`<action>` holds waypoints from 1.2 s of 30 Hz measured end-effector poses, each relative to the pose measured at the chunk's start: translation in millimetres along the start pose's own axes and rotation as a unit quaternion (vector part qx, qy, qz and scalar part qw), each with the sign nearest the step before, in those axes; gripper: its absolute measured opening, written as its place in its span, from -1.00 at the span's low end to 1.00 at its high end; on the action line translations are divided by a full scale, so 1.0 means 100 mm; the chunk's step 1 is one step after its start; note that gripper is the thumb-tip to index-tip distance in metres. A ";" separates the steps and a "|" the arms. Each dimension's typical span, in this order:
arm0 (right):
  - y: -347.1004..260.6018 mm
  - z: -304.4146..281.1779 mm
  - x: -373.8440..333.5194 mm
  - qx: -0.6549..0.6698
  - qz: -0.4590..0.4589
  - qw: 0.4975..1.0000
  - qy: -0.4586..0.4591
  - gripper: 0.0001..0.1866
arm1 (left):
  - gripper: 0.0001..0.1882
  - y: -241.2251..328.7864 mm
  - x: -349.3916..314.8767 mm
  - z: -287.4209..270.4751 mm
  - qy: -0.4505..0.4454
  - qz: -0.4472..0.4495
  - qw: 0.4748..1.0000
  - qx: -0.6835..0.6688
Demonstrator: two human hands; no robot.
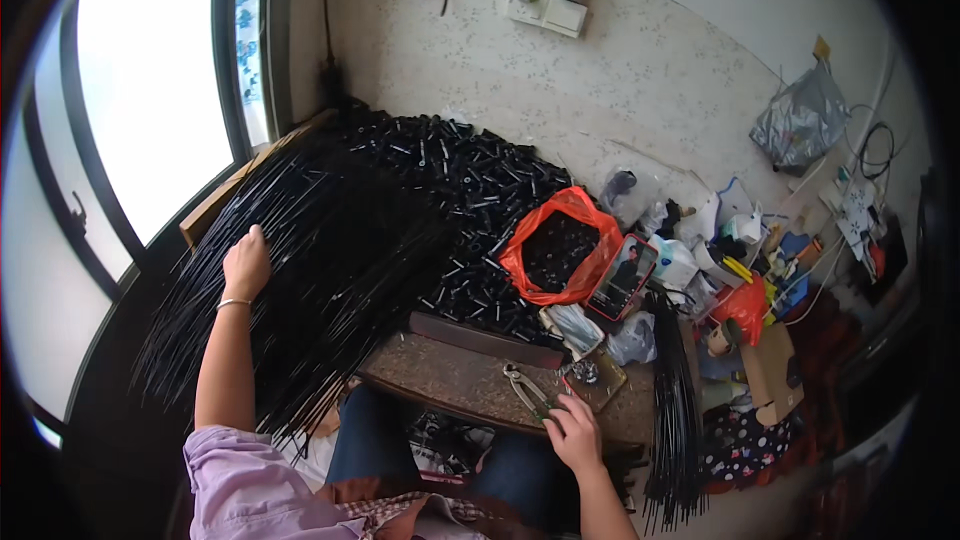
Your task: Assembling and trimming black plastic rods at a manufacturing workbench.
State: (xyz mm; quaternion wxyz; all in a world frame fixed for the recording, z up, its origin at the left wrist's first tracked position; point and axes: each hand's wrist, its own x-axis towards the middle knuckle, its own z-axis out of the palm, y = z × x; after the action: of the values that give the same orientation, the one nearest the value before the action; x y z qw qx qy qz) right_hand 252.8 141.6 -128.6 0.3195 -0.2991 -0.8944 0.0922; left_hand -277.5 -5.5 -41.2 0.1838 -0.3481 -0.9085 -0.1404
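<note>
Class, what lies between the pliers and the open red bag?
In the head view, a brown strip and short black tubes lie between pliers and bag.

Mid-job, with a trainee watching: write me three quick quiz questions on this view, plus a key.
1. True or false: the left hand is at the pincers.
2. Multiple choice: what sits just right of the open red bag? A) a broom B) a phone C) a cardboard box
3. Fill in: around the left wrist is a ____.

Key:
1. False; the right hand is at their handles, while the left is at the long black rods.
2. B
3. Bracelet
</note>
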 end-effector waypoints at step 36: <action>0.22 0.24 0.04 0.052 0.007 0.998 -0.023 -0.74 | -0.79 2.71 0.21 -1.00 0.032 0.028 0.693 -0.720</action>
State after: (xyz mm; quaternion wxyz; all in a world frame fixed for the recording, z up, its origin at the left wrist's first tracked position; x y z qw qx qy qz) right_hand 245.6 162.8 -153.2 0.3129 -0.2859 -0.8937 0.1472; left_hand -83.0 163.0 91.9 -0.0905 -0.3941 -0.5129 -0.7573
